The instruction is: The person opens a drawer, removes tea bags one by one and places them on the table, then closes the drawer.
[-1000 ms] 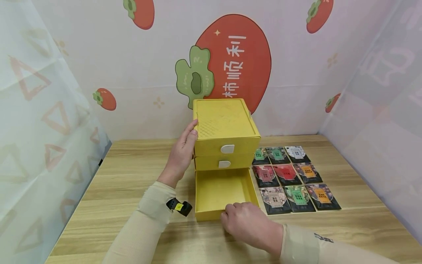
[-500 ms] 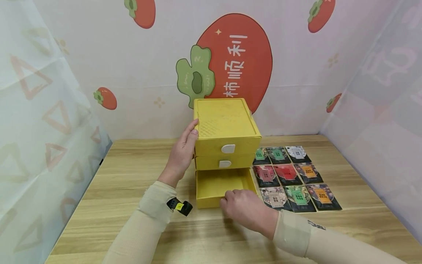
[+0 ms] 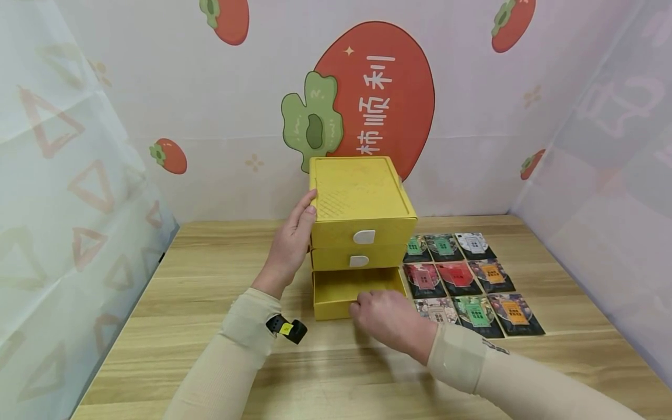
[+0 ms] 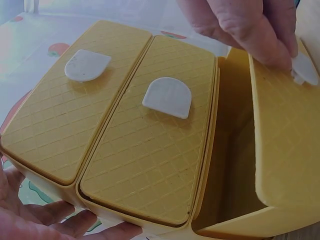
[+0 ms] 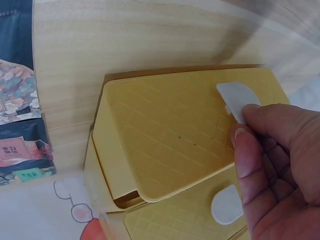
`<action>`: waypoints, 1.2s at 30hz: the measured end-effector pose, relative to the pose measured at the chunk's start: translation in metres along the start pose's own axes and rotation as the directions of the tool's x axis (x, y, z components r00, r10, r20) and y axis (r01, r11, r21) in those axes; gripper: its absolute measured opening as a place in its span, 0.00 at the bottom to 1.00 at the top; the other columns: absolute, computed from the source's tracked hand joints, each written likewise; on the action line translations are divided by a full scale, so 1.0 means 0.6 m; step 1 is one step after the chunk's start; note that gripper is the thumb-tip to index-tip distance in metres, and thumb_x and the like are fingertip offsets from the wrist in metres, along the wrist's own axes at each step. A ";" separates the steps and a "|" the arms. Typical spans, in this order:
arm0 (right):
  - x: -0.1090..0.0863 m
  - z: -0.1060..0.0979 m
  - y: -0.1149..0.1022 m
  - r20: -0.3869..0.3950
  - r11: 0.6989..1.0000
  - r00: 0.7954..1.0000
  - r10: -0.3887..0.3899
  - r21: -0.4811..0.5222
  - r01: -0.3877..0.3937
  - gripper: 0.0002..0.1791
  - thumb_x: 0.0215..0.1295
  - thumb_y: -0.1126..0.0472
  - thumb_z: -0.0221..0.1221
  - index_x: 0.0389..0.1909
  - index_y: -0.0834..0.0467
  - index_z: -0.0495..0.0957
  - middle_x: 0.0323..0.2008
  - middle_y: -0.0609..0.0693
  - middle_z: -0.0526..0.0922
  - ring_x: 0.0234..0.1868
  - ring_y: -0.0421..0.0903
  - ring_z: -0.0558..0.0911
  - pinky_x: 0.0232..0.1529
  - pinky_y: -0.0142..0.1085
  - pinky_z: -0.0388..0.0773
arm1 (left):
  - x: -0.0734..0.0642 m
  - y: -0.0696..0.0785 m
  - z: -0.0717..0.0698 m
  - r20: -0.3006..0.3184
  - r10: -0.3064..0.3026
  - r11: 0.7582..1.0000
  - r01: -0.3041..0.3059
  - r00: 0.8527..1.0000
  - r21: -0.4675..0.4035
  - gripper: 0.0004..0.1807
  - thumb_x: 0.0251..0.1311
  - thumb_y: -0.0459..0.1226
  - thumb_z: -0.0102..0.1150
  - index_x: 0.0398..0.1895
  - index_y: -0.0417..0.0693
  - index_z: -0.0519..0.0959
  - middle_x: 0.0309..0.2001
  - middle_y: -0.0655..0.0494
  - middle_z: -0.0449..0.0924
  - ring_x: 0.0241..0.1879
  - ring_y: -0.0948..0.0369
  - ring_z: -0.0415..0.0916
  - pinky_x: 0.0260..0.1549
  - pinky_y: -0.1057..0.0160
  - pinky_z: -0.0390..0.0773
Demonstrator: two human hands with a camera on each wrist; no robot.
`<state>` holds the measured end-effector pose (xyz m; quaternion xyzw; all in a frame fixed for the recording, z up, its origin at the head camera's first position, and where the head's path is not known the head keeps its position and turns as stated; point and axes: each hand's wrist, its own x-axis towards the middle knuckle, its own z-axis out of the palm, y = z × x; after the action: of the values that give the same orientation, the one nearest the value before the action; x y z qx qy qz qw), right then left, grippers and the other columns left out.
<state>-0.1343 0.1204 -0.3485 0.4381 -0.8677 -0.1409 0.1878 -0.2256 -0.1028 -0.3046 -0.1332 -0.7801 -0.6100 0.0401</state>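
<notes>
A yellow three-drawer cabinet (image 3: 362, 189) stands on the table, and its upper two drawers are pushed in. Its bottom drawer (image 3: 328, 310) is pulled partway out, and the visible part of the inside holds nothing. My right hand (image 3: 391, 321) is at the drawer's front, thumb and finger pinching its white handle (image 5: 239, 97). My left hand (image 3: 289, 245) rests along the cabinet's left side, fingers extended against the wall. White handles (image 4: 167, 97) also sit on the two upper drawer fronts.
Several dark sachets with coloured labels (image 3: 458, 277) lie in rows right of the cabinet. My right forearm reaches in just in front of them. A printed cloth backdrop (image 3: 236, 192) rises behind the wooden table (image 3: 210, 262).
The bottom drawer has slid inward, with my right hand moving away from me along with it. My left hand has stayed on the cabinet's side.
</notes>
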 end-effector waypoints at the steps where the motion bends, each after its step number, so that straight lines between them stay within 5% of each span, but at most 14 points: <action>1: 0.001 0.001 0.001 0.006 1.000 1.000 0.002 0.002 -0.002 0.12 0.51 0.74 0.63 0.25 0.53 0.76 0.21 0.45 0.75 0.18 0.38 0.68 0.13 0.31 0.68 | 0.000 0.000 0.000 -0.001 0.001 1.000 -0.001 1.000 0.002 0.29 0.82 0.59 0.34 0.81 0.72 0.60 0.80 0.65 0.60 0.79 0.60 0.56 0.77 0.47 0.58; 36: 0.040 0.027 0.027 0.040 0.996 0.995 0.088 0.018 -0.089 0.10 0.61 0.69 0.68 0.28 0.53 0.78 0.24 0.48 0.77 0.21 0.44 0.78 0.21 0.38 0.79 | 0.001 -0.002 0.001 0.005 0.009 1.000 -0.009 1.000 -0.009 0.29 0.82 0.59 0.34 0.81 0.73 0.60 0.80 0.67 0.59 0.80 0.60 0.55 0.77 0.45 0.58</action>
<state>-0.1661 0.1116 -0.3514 0.3981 -0.8912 -0.1326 0.1726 -0.2265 -0.1027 -0.3059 -0.1385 -0.7767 -0.6131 0.0404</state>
